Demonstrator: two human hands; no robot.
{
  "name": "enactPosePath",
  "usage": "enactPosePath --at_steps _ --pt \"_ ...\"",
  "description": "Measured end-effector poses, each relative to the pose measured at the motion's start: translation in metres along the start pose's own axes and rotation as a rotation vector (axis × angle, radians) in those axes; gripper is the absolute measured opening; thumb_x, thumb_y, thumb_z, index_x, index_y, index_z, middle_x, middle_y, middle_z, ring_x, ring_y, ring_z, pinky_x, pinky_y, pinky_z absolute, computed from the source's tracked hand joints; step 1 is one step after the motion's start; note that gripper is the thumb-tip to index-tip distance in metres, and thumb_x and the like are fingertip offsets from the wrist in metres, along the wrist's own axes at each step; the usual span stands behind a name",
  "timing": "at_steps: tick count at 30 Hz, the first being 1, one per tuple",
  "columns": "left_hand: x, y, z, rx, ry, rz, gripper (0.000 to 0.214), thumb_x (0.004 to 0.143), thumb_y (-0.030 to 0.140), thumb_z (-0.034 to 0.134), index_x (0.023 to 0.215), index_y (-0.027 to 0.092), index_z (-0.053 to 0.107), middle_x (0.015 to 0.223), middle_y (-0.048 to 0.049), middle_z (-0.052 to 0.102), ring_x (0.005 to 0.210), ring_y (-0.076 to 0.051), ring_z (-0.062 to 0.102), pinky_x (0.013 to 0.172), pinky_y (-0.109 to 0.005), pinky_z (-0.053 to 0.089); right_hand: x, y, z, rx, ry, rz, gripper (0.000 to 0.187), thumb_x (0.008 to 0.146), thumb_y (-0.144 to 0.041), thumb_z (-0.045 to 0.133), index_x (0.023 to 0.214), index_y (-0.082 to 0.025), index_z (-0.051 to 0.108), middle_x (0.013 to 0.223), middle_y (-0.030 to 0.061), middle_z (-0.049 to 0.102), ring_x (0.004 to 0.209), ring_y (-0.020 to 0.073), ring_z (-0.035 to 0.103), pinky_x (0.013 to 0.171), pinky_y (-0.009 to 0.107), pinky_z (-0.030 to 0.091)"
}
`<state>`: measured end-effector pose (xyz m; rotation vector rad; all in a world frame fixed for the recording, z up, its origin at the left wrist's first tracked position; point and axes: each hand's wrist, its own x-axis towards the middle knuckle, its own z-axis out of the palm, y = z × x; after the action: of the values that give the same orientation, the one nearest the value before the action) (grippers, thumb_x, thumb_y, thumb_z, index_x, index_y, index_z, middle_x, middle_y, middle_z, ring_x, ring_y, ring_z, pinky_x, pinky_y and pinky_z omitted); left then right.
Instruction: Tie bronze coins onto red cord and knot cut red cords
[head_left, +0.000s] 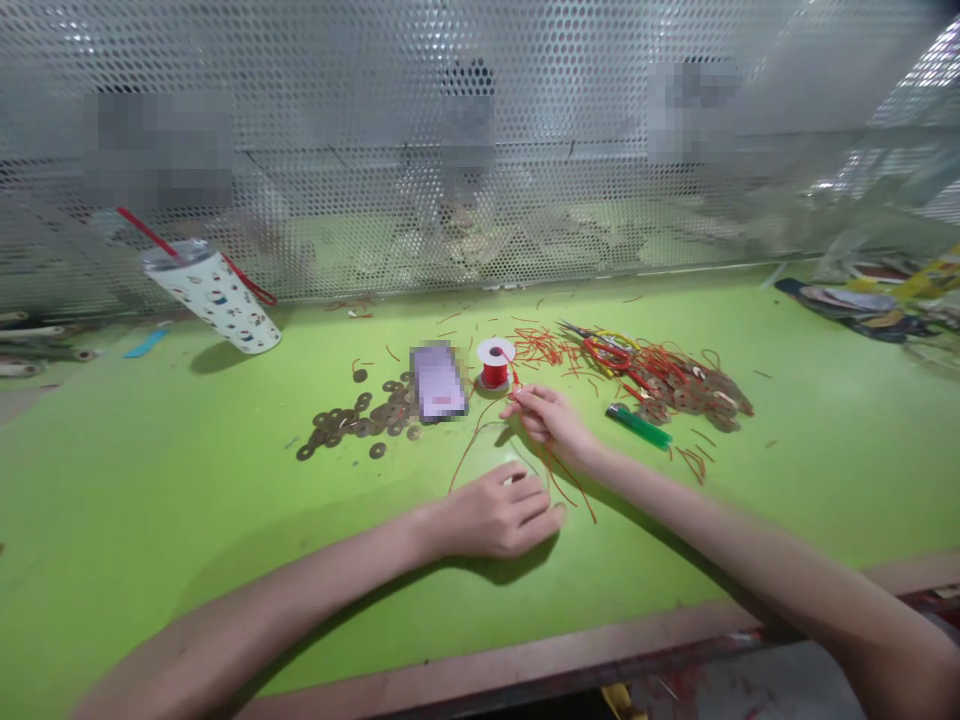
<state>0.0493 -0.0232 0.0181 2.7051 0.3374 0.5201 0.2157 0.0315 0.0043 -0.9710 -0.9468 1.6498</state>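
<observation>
My right hand (551,422) pinches a red cord (562,467) between thumb and fingertips, just right of a white spool (496,352) wound with red thread. Loose ends of the cord hang down onto the table below the hand. Closer to me, my left hand (514,510) hovers low over the tabletop with bent, closed fingers. Their tips are partly turned away, so what they hold, if anything, is hidden. A thin strand (463,458) curves from near the right hand down toward the left wrist.
On the green table (300,560), loose holed coins (352,422) lie beside a phone (439,381). Rightward are scissors (609,352), a green lighter (639,427) and a heap of corded coins (690,390). A tumbler with straw (217,297) stands left. A perforated metal screen (360,180) closes the back.
</observation>
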Motion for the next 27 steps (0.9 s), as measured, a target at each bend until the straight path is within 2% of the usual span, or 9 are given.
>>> enactPosePath --at_steps 1,3,6,8,10,13,16,19,27 --pt "-0.001 0.0 -0.001 -0.061 -0.029 -0.001 0.024 0.096 0.02 0.046 0.096 0.025 0.069 0.083 -0.0081 0.071 0.079 -0.022 0.062 0.078 -0.037 0.045 0.0 0.0 0.0 0.016 -0.014 0.012 0.038 0.072 -0.045 0.079 0.077 -0.019 0.052 0.065 -0.0015 0.066 0.041 0.0024 0.019 0.04 0.022 0.007" --pt "-0.002 -0.005 -0.002 -0.129 0.035 -0.035 0.02 0.093 0.021 0.05 0.089 0.026 0.069 0.078 -0.007 0.069 0.076 -0.022 0.061 0.078 -0.038 0.046 0.0 0.0 0.001 0.034 -0.027 0.036 0.039 0.07 -0.045 0.08 0.077 -0.02 0.051 0.059 -0.0048 0.059 0.04 0.0025 0.02 0.04 0.021 0.007" --pt "-0.004 -0.02 -0.004 -0.066 0.383 -0.182 0.011 0.089 0.02 0.056 0.084 0.024 0.066 0.078 -0.0064 0.068 0.077 -0.023 0.06 0.081 -0.04 0.046 -0.002 0.001 0.003 0.02 -0.021 0.042 0.041 0.071 -0.049 0.08 0.08 -0.02 0.052 0.055 -0.0078 0.053 0.04 0.0028 0.023 0.04 0.02 0.009" --pt "-0.002 -0.029 -0.007 -0.029 0.644 -0.346 0.009 0.09 0.021 0.059 0.097 0.021 0.064 0.094 -0.0089 0.069 0.091 -0.024 0.061 0.087 -0.041 0.046 -0.004 0.002 0.004 -0.002 -0.022 0.02 0.042 0.072 -0.051 0.079 0.082 -0.02 0.053 0.055 -0.0084 0.051 0.041 0.0032 0.025 0.041 0.02 0.01" --pt "0.001 -0.035 -0.011 -0.084 0.77 -0.516 0.019 0.091 0.026 0.06 0.109 0.019 0.06 0.109 -0.0111 0.066 0.105 -0.025 0.059 0.095 -0.042 0.045 -0.005 0.003 0.006 -0.032 -0.028 -0.007 0.043 0.074 -0.054 0.078 0.082 -0.02 0.052 0.055 -0.0088 0.05 0.041 0.0034 0.025 0.042 0.021 0.011" --pt "0.006 -0.039 -0.013 -0.427 0.73 -0.684 0.023 0.094 0.033 0.058 0.112 0.018 0.057 0.11 -0.0104 0.066 0.103 -0.023 0.063 0.092 -0.039 0.048 -0.008 0.004 0.009 -0.153 -0.034 -0.053 0.045 0.076 -0.059 0.074 0.081 -0.02 0.052 0.055 -0.008 0.051 0.041 0.0043 0.029 0.041 0.021 0.015" --pt "0.009 -0.041 -0.01 -0.725 0.657 -0.742 0.022 0.094 0.039 0.058 0.1 0.017 0.06 0.091 -0.0063 0.069 0.084 -0.019 0.066 0.078 -0.032 0.051 -0.011 0.005 0.012 -0.297 -0.044 -0.113 0.045 0.079 -0.062 0.07 0.08 -0.02 0.054 0.057 -0.0062 0.052 0.045 0.0069 0.037 0.043 0.022 0.021" --pt "0.009 -0.044 -0.006 -0.79 0.69 -0.743 0.022 0.091 0.039 0.063 0.093 0.017 0.061 0.079 -0.0028 0.067 0.073 -0.016 0.065 0.07 -0.029 0.049 -0.013 0.008 0.013 -0.352 -0.056 -0.155 0.044 0.081 -0.062 0.067 0.079 -0.02 0.054 0.058 -0.0054 0.052 0.049 0.0088 0.042 0.045 0.023 0.026" --pt "0.009 -0.049 -0.005 -0.875 0.775 -0.805 0.024 0.08 0.038 0.074 0.087 0.017 0.064 0.072 -0.001 0.065 0.063 -0.014 0.061 0.058 -0.026 0.045 -0.016 0.016 0.012 -0.425 -0.09 -0.178 0.033 0.09 -0.052 0.061 0.089 -0.019 0.057 0.065 -0.0027 0.058 0.053 0.0107 0.049 0.051 0.026 0.037"
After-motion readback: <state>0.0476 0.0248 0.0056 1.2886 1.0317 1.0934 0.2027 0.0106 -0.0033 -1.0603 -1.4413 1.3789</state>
